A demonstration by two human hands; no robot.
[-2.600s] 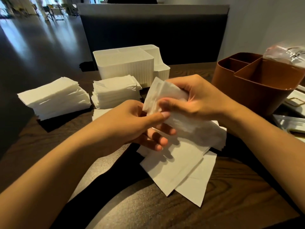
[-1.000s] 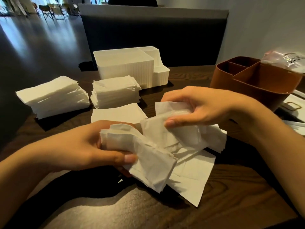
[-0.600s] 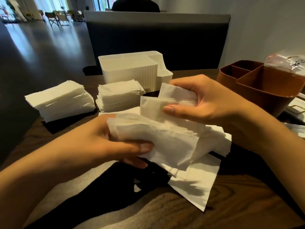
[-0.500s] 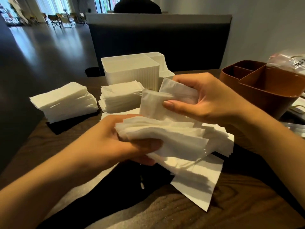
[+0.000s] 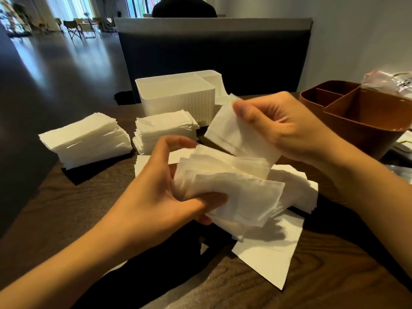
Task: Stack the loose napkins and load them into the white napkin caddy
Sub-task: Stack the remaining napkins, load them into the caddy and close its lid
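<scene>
My left hand (image 5: 160, 192) grips a thick bunch of white napkins (image 5: 234, 192) above the table, thumb on top. My right hand (image 5: 274, 128) pinches a single napkin (image 5: 236, 137) and holds it tilted just above the bunch. Loose napkins (image 5: 272, 248) lie spread on the wood under both hands. Behind them stand two neat napkin stacks, one at the left (image 5: 87, 139) and one in the middle (image 5: 165, 128). The white ribbed napkin caddy (image 5: 178, 97) stands behind the middle stack; I cannot see into its compartments.
A brown divided caddy (image 5: 365, 121) stands at the right with a clear plastic bag (image 5: 392, 81) on its rim. The dark wooden table (image 5: 51, 206) ends at the left. A dark partition (image 5: 214, 54) rises behind the table, a person seated beyond it.
My left hand has gathered a bunch of napkins and raised it. My right hand has let go of the pile and lifted one napkin up and away to the right.
</scene>
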